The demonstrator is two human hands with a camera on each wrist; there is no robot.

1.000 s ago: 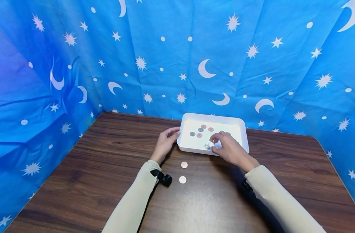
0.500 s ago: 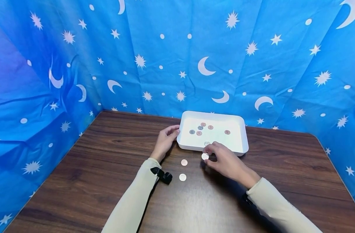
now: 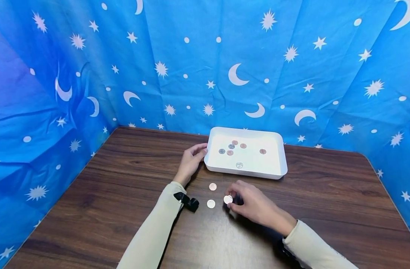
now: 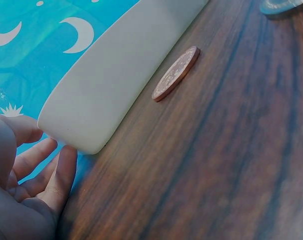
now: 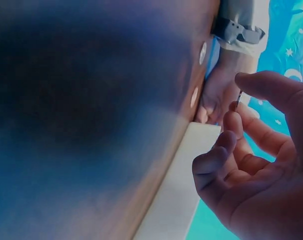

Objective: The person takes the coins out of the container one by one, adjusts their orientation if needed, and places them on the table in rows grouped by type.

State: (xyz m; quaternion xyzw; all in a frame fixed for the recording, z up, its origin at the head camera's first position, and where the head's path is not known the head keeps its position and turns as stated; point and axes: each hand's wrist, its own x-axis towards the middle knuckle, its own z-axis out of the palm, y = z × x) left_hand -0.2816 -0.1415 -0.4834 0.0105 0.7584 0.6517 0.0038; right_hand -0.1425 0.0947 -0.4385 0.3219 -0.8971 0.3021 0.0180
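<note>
Between thumb and fingertips, my right hand point(image 3: 253, 203) pinches a shiny silver coin point(image 3: 228, 199) just above the table; the right wrist view shows that coin point(image 5: 239, 99) edge-on. A copper coin point(image 3: 213, 186) and a pale coin point(image 3: 210, 203) lie on the table to its left. My left hand point(image 3: 189, 163) rests at the left end of a white tray point(image 3: 245, 173), its relaxed fingertips touching the outside of the corner. Inside the tray lie several copper and dark coins, plus a silver coin point(image 3: 239, 165) near its front wall.
The brown wood-grain table point(image 3: 130, 175) carries the tray near its back edge. A blue curtain point(image 3: 198, 56) with stars and moons hangs behind and at the left. A black wrist strap point(image 3: 186, 201) sits on the left sleeve.
My right hand has carried the silver coin out of the tray, towards me and left, to beside the two table coins. My left hand stays at the tray.
</note>
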